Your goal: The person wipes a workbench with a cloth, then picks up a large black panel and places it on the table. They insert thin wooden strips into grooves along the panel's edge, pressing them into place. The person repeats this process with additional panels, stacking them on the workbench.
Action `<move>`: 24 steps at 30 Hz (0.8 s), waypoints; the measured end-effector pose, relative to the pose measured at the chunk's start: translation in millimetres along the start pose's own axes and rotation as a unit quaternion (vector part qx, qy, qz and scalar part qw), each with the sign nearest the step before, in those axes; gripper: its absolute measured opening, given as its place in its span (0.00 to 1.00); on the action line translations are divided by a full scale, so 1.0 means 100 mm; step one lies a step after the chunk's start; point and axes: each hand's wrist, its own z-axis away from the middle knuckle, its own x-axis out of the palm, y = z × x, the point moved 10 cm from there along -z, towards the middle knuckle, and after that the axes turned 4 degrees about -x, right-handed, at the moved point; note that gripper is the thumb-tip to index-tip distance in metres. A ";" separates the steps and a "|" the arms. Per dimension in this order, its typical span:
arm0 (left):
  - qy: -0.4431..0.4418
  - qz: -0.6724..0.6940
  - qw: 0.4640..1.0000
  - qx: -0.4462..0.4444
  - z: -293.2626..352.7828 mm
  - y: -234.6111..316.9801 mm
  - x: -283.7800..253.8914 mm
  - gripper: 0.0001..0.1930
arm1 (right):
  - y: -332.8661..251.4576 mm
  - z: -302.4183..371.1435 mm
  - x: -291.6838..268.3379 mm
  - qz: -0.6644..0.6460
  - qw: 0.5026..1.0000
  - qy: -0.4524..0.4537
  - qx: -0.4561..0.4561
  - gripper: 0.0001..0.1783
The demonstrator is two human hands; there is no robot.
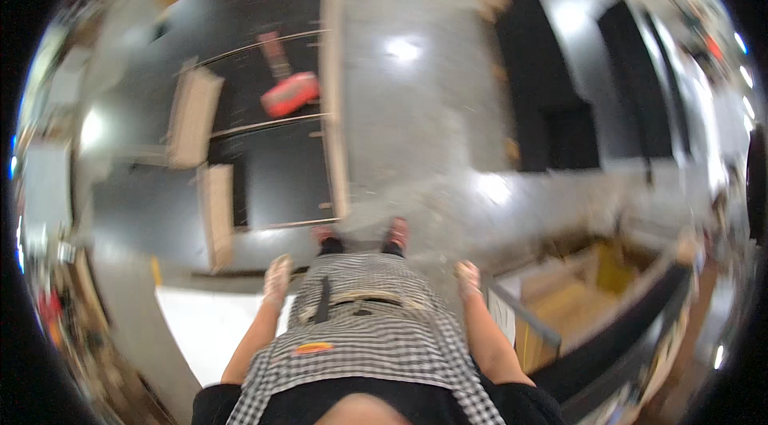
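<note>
My left hand [277, 278] hangs low at my left side, beside the checked apron [360, 329] and nearest to a white board [212, 325]. On the other side of the apron, my right hand [467, 276] hangs near a cart-like bin. Both hands are smeared by motion, so their fingers do not show clearly, and nothing plain can be made out in either. Ahead on the left lies a black panel assembly [280, 165] with light wood edges. A mallet [291, 94] with a red head rests on it, its handle pointing away from me.
Cardboard-coloured strips [194, 117] lie along the assembly's left side. Tall black panels [540, 65] stand to the right, across the grey floor [416, 129]. At the near right is a bin [572, 281] holding wood or cardboard pieces. Shelving and clutter line both rims.
</note>
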 end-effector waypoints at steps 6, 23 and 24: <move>0.074 0.253 0.964 -0.044 0.49 -0.12 -0.34 0.24 | -1.00 -0.51 0.90 0.159 0.972 -0.159 -0.065 0.14; 0.145 0.597 0.789 0.008 -0.26 -0.28 -2.27 0.47 | -3.90 3.07 6.93 0.344 0.694 -0.410 -0.482 0.36; 0.158 0.590 0.791 -0.034 -0.25 -0.28 -2.25 0.44 | -3.90 3.10 7.05 0.365 0.694 -0.412 -0.465 0.36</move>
